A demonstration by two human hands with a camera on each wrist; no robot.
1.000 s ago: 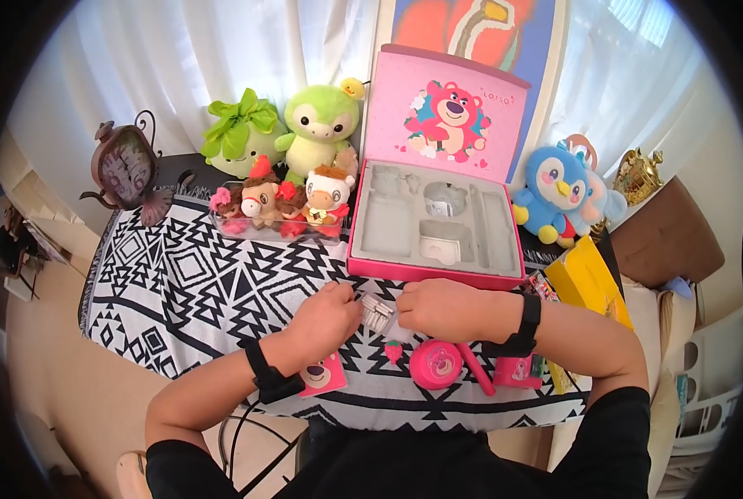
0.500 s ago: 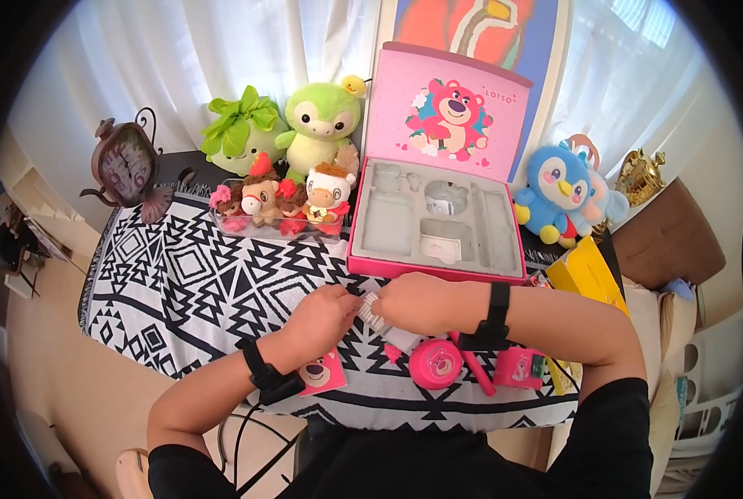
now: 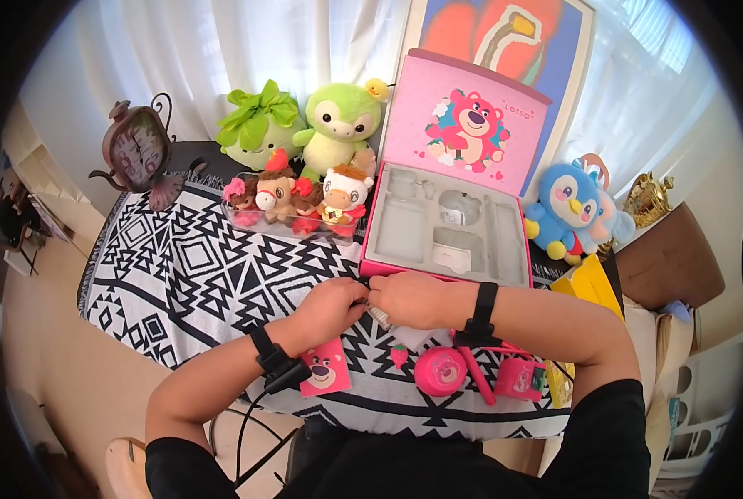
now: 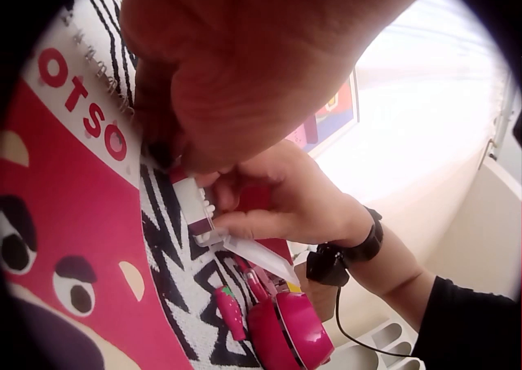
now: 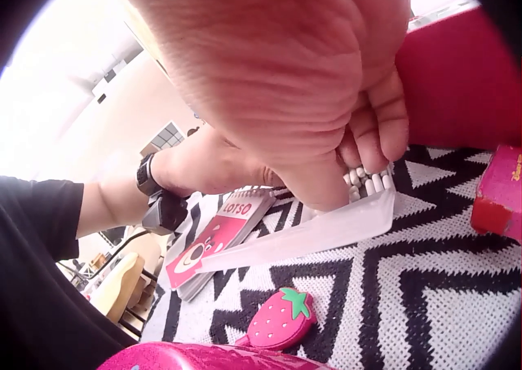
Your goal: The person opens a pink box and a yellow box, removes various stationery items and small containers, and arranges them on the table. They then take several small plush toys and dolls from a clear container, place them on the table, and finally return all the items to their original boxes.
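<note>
Both hands meet over the cloth in front of the box. Between them is a small clear case of white round-tipped sticks (image 5: 377,184), like cotton swabs, mostly covered by fingers in the head view. My right hand (image 3: 417,299) pinches the case with thumb and fingers, and its translucent flap (image 5: 318,238) sticks out below. At the other end, the left hand (image 3: 328,309) has its fingers curled against the case; its fingertips are largely hidden. A pink LOTSO notepad (image 3: 326,368) lies below the left wrist. Nearer the right hand are a strawberry-shaped piece (image 5: 281,319) and a round pink case (image 3: 440,371).
Beyond the hands stands an open pink box (image 3: 445,273) with a grey moulded insert. Plush toys (image 3: 342,125) and a clock (image 3: 138,154) line the back left, with a blue penguin plush (image 3: 569,204) at right. A pink stick (image 3: 476,376) and pink cup (image 3: 521,381) lie front right.
My right hand has moved left over the case, close up to the left hand, covering most of the white sticks. The head view has shifted slightly.
</note>
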